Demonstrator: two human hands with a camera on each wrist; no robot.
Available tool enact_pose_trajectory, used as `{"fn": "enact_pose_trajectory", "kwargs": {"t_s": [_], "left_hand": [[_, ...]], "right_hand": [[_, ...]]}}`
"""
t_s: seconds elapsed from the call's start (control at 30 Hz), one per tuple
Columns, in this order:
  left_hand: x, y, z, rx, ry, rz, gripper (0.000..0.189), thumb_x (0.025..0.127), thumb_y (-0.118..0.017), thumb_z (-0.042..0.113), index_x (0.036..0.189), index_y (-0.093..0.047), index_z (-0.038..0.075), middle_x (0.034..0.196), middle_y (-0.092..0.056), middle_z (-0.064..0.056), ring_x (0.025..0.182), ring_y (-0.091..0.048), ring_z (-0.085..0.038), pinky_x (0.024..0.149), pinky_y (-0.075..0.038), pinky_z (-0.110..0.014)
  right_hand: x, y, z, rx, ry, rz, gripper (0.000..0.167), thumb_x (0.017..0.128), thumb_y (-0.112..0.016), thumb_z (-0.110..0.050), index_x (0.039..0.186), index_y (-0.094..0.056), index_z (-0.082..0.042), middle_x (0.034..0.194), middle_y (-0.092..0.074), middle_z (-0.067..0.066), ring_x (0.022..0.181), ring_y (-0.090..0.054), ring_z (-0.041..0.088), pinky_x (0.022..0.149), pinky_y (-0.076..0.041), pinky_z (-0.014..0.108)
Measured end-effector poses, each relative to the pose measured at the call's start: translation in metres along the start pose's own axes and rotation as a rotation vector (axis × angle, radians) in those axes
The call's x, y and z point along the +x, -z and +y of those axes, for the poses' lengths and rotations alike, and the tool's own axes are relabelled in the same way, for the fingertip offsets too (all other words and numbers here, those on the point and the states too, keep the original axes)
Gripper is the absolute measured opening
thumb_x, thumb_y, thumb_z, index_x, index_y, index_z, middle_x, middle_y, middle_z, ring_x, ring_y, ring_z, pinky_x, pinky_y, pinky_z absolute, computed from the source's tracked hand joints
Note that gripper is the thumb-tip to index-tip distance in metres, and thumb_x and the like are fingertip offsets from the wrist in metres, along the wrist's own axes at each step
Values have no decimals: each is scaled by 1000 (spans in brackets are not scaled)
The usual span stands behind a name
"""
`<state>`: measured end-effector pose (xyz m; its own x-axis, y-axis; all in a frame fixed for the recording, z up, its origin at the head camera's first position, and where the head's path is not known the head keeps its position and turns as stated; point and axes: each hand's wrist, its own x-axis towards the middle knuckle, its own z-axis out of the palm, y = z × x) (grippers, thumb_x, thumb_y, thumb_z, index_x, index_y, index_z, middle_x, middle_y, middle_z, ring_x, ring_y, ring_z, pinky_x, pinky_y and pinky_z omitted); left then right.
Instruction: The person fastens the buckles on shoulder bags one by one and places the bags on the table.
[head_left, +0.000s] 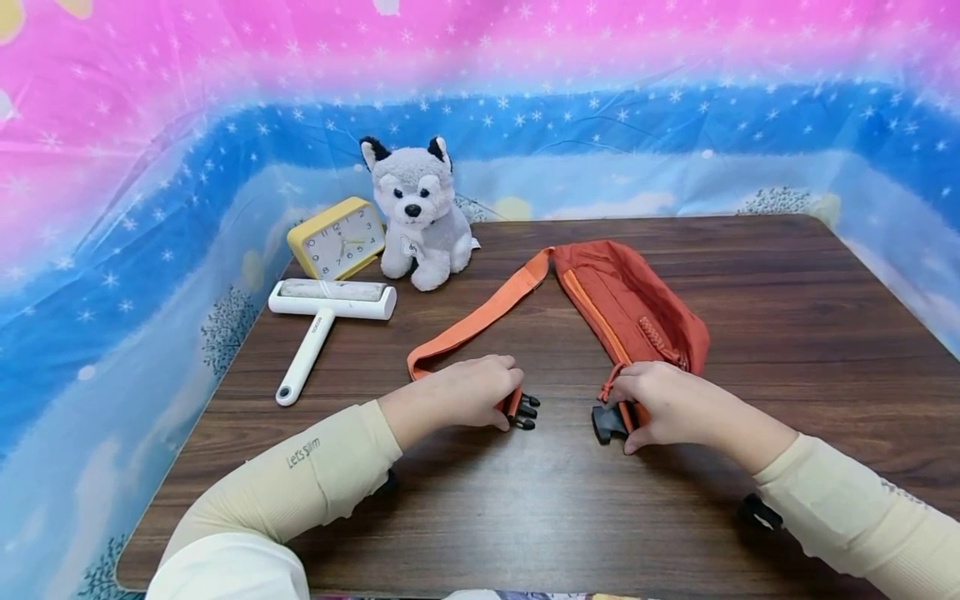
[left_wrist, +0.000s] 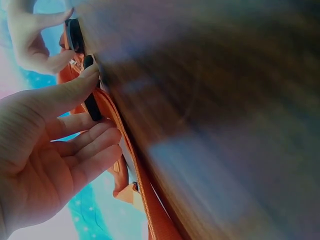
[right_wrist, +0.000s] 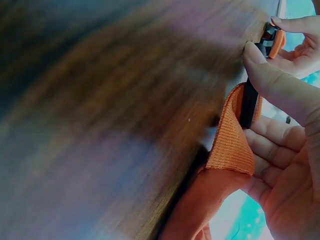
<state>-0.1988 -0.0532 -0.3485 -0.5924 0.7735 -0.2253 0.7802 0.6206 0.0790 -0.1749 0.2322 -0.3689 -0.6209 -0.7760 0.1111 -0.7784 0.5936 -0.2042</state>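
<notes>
- The orange-red waist bag [head_left: 633, 292] lies on the brown worktop [head_left: 810, 333], right of its middle. One end of the bag is near the far edge, and the other end comes toward the near edge, to the right hand.
- From the far end of the bag, the orange strap [head_left: 480, 319] runs in a bend across the middle of the worktop to the left hand.
- The left hand [head_left: 472, 393] pinches the strap end with the black prong buckle [head_left: 528, 412] between thumb and fingers; the prongs point to the right edge.
- The right hand [head_left: 667, 408] grips the black socket buckle [head_left: 607, 423] at the near end of the bag, also between thumb and fingers. A small red cord loop [head_left: 607, 385] hangs just beside it.
- The two buckle parts face each other and are apart, with bare worktop between them.
- Near the left edge lies a white lint roller [head_left: 306, 354], its handle directed to the near edge.
- At the far left corner stands a yellow clock [head_left: 341, 242]. Just beside it, by the far edge, sits a grey and white plush dog [head_left: 429, 229].
- Behind the far edge hangs a pink and blue cloth [head_left: 570, 125] with snowflakes.
</notes>
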Motion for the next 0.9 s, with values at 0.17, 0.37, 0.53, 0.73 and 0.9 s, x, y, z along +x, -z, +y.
{"fn": "enact_pose_trajectory", "kwargs": {"t_s": [0.17, 0.37, 0.53, 0.73, 0.9], "left_hand": [[-1, 1, -1, -14, -15, 7, 33, 78, -77, 34, 92, -57, 13, 86, -45, 4, 76, -46, -11, 67, -41, -26], [-3, 3, -1, -21, -22, 24, 34, 79, -76, 34, 96, -57, 11, 87, -46, 3, 78, -46, -12, 69, -41, -27], [-5, 2, -2, -7, -35, 80, 36, 78, -76, 36, 96, -56, 12, 87, -45, 2, 77, -45, -12, 67, -40, -26], [-9, 3, -5, -13, -44, 150, 36, 77, -78, 35, 94, -55, 11, 84, -44, 3, 76, -43, -13, 66, -39, -26], [-10, 3, -6, -22, -54, 191, 37, 77, -78, 34, 93, -55, 10, 84, -44, 2, 75, -42, -13, 66, -39, -26]], "right_hand": [[-1, 0, 0, -7, 18, 38, 45, 61, -88, -35, 93, -66, -12, 90, -60, -5, 80, -57, 11, 70, -47, 33], [-1, 2, 1, -6, 26, 85, 45, 62, -86, -37, 92, -67, -10, 88, -59, -5, 74, -53, 9, 63, -45, 29], [-2, 2, 3, -15, 51, 181, 44, 59, -88, -39, 85, -65, -12, 81, -54, -7, 68, -44, 6, 57, -40, 24], [-1, 2, 5, -28, 55, 242, 46, 58, -88, -39, 86, -64, -11, 82, -54, -7, 70, -46, 6, 60, -42, 25], [-2, 3, 4, -28, 26, 239, 47, 59, -87, -41, 88, -64, -12, 82, -53, -8, 72, -45, 6, 63, -42, 26]]}}
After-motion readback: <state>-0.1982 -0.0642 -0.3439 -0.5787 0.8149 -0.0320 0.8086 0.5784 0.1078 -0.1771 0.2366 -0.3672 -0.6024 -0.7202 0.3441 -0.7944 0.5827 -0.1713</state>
